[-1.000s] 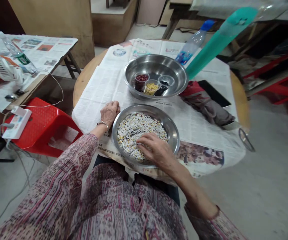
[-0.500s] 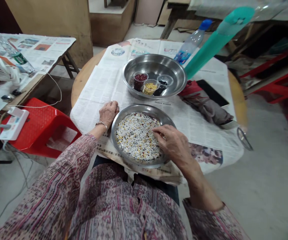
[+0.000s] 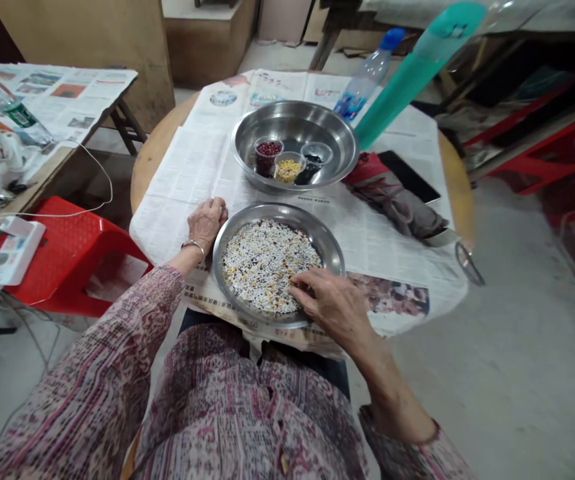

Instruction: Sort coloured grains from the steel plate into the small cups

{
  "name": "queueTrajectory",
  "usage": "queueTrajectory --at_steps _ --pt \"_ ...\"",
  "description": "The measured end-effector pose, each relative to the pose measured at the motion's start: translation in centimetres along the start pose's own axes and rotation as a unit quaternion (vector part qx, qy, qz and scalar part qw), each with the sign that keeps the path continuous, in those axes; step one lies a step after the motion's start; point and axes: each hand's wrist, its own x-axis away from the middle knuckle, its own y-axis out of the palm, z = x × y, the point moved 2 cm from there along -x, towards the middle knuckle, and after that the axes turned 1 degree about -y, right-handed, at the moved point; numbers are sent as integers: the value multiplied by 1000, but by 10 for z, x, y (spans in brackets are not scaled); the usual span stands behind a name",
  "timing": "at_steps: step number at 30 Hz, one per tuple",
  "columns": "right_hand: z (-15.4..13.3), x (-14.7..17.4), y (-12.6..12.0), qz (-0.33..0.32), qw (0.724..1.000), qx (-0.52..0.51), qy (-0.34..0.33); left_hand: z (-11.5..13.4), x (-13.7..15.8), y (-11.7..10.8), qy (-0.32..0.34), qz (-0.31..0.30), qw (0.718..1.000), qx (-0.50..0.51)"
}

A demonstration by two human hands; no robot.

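Note:
A shallow steel plate [image 3: 336, 257] stands on the newspaper before me, holding white grains [image 3: 262, 257] mixed with yellow, dark and red ones. My right hand [image 3: 334, 303] reaches over its near right side, thumb and forefinger pinched together at the grains; whatever is between them is too small to name. Left of the plate, my left hand [image 3: 206, 223] rests on the paper with curled fingers, and anything inside is hidden. Behind the plate, a larger steel basin [image 3: 334, 170] holds clear cups of red beans [image 3: 269, 149], yellow kernels [image 3: 288, 169] and black beans [image 3: 308, 173].
A blue-capped bottle [image 3: 364, 77] and a long green tube-shaped object [image 3: 412, 77] rise behind the basin. To its right lie a folded umbrella [image 3: 397, 200] and a dark phone [image 3: 410, 175]. A power strip [image 3: 14, 250] sits on a red stool [image 3: 74, 247] at left.
My right hand has moved toward the near side of the plate, still pinched over the grains. The left hand stays beside the plate. The whole view has shifted slightly.

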Motion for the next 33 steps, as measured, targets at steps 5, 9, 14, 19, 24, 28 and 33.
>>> queueTrajectory --at_steps 5,9,14,19,24,28,33 --pt "-1 0 3 -2 1000 8 -6 0 -1 -1 -5 -5 1000 -7" --pt "0 0 4 1 1000 4 -14 0 0 -1 -4 -2 1000 2" --pt "0 0 5 10 1000 1 -19 0 0 -2 1 3 1000 12" --pt "-1 1 4 18 1000 -5 -19 0 0 -2 -4 -1 1000 10" --pt "-3 1 3 32 999 -28 -5 0 0 0 -2 7 1000 8" --pt "-6 0 -1 50 993 -104 29 -1 -1 1 0 6 1000 -1" --pt "-6 -4 0 44 942 -308 128 0 -1 0 1 1 1000 -10"
